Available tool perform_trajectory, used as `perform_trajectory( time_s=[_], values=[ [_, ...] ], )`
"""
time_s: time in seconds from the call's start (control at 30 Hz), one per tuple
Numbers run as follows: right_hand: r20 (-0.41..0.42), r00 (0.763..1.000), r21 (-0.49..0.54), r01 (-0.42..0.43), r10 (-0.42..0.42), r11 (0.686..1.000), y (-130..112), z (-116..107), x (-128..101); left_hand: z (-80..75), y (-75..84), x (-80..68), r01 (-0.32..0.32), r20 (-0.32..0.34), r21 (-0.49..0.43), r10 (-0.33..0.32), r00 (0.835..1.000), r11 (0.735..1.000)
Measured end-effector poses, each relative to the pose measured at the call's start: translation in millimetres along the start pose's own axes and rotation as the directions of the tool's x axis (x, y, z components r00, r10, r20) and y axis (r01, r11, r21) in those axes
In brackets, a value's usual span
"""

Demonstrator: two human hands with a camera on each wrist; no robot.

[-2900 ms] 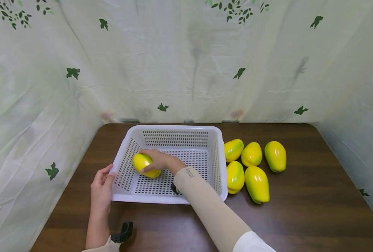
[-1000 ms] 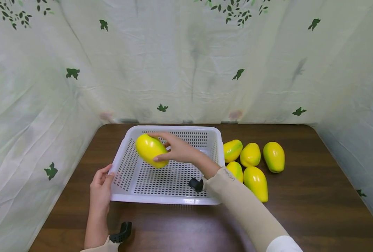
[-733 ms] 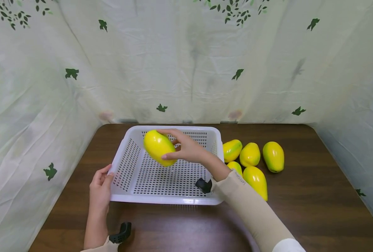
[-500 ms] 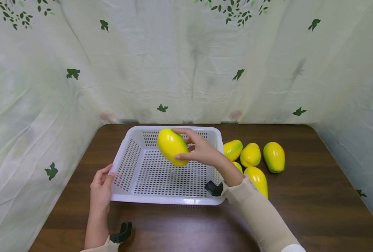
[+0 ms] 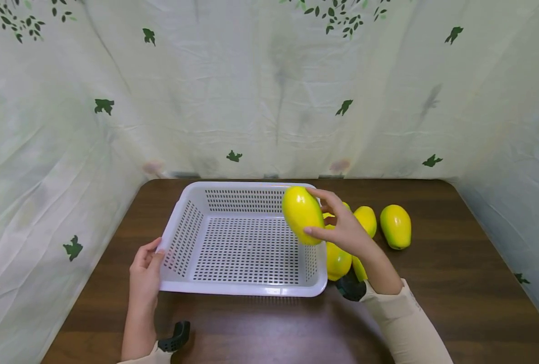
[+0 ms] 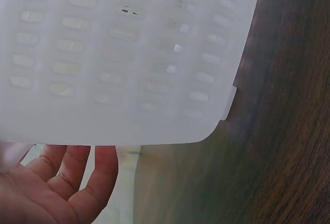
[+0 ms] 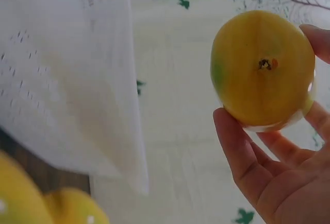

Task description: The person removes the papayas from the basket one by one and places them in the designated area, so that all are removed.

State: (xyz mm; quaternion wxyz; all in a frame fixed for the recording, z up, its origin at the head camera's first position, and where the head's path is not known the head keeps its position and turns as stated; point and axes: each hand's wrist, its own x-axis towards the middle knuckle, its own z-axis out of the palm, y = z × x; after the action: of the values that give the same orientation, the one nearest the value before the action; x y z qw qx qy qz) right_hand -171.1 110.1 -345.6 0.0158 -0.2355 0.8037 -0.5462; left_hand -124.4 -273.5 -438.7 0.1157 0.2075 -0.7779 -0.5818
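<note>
My right hand (image 5: 346, 230) grips a glossy yellow mango (image 5: 302, 215), thumb on its near side and fingers round the far side. That mango is raised over the right rim of a white perforated plastic basket (image 5: 246, 290). In the right wrist view its stem end (image 7: 264, 64) faces the camera, and the fingertips press its sides. At the basket's left end my left hand (image 5: 145, 273) holds the rim, thumb on top. The left wrist view has its curled fingers (image 6: 105, 175) reaching up behind the basket's lower edge. No fruit lies inside the basket.
Several more yellow mangoes, such as the rightmost mango (image 5: 395, 226) and a nearer mango (image 5: 338, 262), lie right of the basket, some partly hidden by my right hand. The brown wooden table (image 5: 455, 283) ends at a pale leaf-patterned curtain (image 5: 269, 101).
My right hand has lifted the mango from the basket's floor and carried it rightward to above the right rim. The left hand has stayed on the basket.
</note>
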Motion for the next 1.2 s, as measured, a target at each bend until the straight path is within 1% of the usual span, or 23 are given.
perform_trajectory(
  time_s=[0.03,0.07,0.1,0.23,0.27,0.3,0.33,0.43,0.57,0.7,0.77,0.83,0.93,0.97,1.0,1.03,1.1,1.17,1.2],
  values=[
    [-0.020,1.000,-0.005,-0.007,0.007,1.000,2.2,-4.6,-5.4,0.2,-2.3,1.6,0.001,0.001,0.001,-0.001,1.000,1.000],
    [-0.041,0.999,-0.011,-0.011,0.011,1.000,5.1,-9.3,-10.7,-0.6,-12.9,7.6,-0.023,0.002,-0.009,0.023,1.000,1.000],
    [-0.064,0.998,-0.022,-0.025,0.023,0.999,7.9,-13.8,-16.0,-1.1,-27.1,16.2,-0.039,0.002,-0.017,0.039,0.999,0.999],
    [-0.153,0.985,-0.042,-0.085,0.078,0.996,36.7,-31.6,-37.8,-3.5,-83.3,50.5,-0.100,-0.011,-0.048,0.100,0.995,0.994],
    [-0.170,0.981,-0.050,-0.107,0.097,0.993,43.8,-35.8,-43.4,-4.2,-95.7,58.0,-0.116,-0.017,-0.053,0.115,0.993,0.992],
    [-0.185,0.976,-0.056,-0.130,0.118,0.990,50.4,-39.6,-48.9,-4.0,-99.8,60.8,-0.108,-0.024,-0.051,0.107,0.994,0.993],
    [-0.199,0.971,-0.057,-0.149,0.135,0.987,57.3,-43.3,-54.5,-4.0,-100.5,61.3,-0.105,-0.028,-0.049,0.104,0.994,0.993],
    [-0.242,0.953,-0.081,-0.209,0.184,0.975,65.9,-52.3,-70.6,-4.0,-102.3,62.0,-0.107,-0.030,-0.047,0.105,0.994,0.993],
    [-0.308,0.926,-0.134,-0.267,0.216,0.954,80.8,-60.7,-91.4,-3.5,-102.0,61.3,-0.109,-0.038,-0.040,0.108,0.993,0.993],
    [-0.358,0.898,-0.164,-0.332,0.257,0.929,96.7,-66.5,-114.0,-3.5,-100.6,60.6,-0.107,-0.029,-0.040,0.106,0.994,0.993],
    [-0.373,0.884,-0.158,-0.361,0.283,0.919,103.4,-68.3,-124.1,-5.0,-99.1,60.2,-0.113,-0.013,-0.039,0.113,0.994,0.993],
    [-0.378,0.875,-0.150,-0.381,0.303,0.912,109.3,-68.9,-132.4,-6.3,-99.1,60.6,-0.110,-0.010,-0.040,0.110,0.994,0.993],
    [-0.375,0.867,-0.145,-0.405,0.329,0.903,117.1,-68.5,-141.4,-7.2,-98.1,59.8,-0.115,-0.012,-0.025,0.115,0.993,0.993],
    [-0.371,0.865,-0.145,-0.414,0.338,0.899,119.5,-68.3,-143.5,-7.8,-96.3,58.9,-0.113,-0.004,-0.036,0.113,0.994,0.993],
    [-0.365,0.864,-0.147,-0.421,0.347,0.895,121.9,-68.4,-145.2,-7.6,-93.2,57.0,-0.104,-0.005,-0.037,0.104,0.995,0.994],
    [-0.358,0.863,-0.146,-0.429,0.356,0.891,124.3,-68.3,-146.4,-7.3,-86.6,52.6,-0.097,-0.007,-0.034,0.097,0.995,0.995],
    [-0.336,0.862,-0.144,-0.445,0.379,0.884,129.0,-68.3,-147.7,-6.6,-65.6,39.4,-0.100,-0.005,-0.008,0.100,0.995,0.995],
    [-0.307,0.864,-0.145,-0.457,0.399,0.878,133.2,-68.3,-147.9,-6.1,-41.0,24.5,-0.101,-0.020,0.052,0.102,0.995,0.994],
    [-0.294,0.865,-0.148,-0.462,0.407,0.874,135.1,-68.3,-147.9,-5.4,-28.9,17.0,-0.114,-0.033,0.113,0.119,0.992,0.987]
  ],
)
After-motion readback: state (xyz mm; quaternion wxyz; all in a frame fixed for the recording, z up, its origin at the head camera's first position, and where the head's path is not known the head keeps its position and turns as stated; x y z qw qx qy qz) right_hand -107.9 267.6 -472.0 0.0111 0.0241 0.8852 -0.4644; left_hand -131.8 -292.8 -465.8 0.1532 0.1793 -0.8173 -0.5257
